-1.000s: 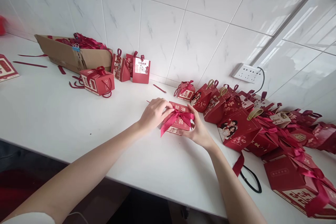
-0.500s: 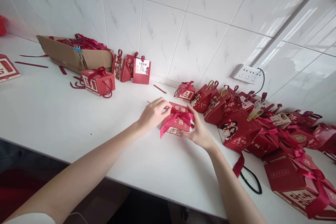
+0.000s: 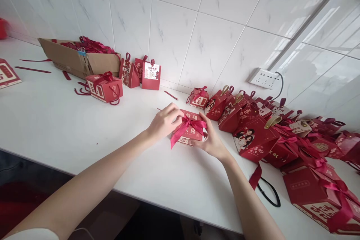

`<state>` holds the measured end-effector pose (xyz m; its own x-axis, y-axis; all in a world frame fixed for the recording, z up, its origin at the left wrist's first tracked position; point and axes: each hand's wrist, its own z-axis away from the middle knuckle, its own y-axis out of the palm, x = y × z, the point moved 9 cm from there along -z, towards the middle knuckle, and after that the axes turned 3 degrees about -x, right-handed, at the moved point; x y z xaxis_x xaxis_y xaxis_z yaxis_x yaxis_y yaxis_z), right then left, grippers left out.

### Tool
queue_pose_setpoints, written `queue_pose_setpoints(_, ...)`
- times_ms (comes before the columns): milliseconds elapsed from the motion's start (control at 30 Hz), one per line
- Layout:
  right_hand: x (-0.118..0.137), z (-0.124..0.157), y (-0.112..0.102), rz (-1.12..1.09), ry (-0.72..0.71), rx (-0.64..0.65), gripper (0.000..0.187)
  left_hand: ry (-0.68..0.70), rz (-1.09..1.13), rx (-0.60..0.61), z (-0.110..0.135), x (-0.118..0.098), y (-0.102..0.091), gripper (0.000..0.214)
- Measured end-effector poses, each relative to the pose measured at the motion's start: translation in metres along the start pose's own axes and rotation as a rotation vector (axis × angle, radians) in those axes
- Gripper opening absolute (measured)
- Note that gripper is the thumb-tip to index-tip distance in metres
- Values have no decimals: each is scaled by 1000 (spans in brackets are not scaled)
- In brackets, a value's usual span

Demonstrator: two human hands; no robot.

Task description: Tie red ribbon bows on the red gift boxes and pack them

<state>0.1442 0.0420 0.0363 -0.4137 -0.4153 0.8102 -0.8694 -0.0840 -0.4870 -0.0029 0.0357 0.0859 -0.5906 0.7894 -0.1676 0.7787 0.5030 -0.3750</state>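
A small red gift box [image 3: 189,134] with pale lettering rests on the white table between my hands. Across its top lies a dark pink ribbon bow [image 3: 191,123], one tail hanging over the near left edge. My left hand [image 3: 165,122] is at the box's left, its thumb and fingertips pinching the ribbon by the bow. Around the box's right side curls my right hand [image 3: 209,139], fingers at the far edge and thumb at the near side, gripping it.
Many red gift boxes [image 3: 254,138] crowd the table's right side, with a black loop [image 3: 270,193] near them. A cardboard carton [image 3: 75,62] of ribbons, a bowed box [image 3: 105,88] and loose ribbon strips are at the left. A power strip [image 3: 264,78] sits against the tiled wall.
Hardly anything differs. The bow and box have shifted very slightly left, and my left fingers have moved a little at the ribbon. My right hand keeps its grip.
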Motion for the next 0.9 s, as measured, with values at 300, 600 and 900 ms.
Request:
queue_pose_setpoints(300, -5, 0, 1, -17, 8, 8, 94, -161, 151, 60, 1, 12, 4, 10)
queue_pose_setpoints(600, -8, 0, 1, -56, 22, 5, 99, -615, 560, 186, 13, 36, 23, 21)
queue_pose_setpoints(900, -7, 0, 1, -115, 37, 3, 101, -683, 571, 233, 15, 38, 32, 13)
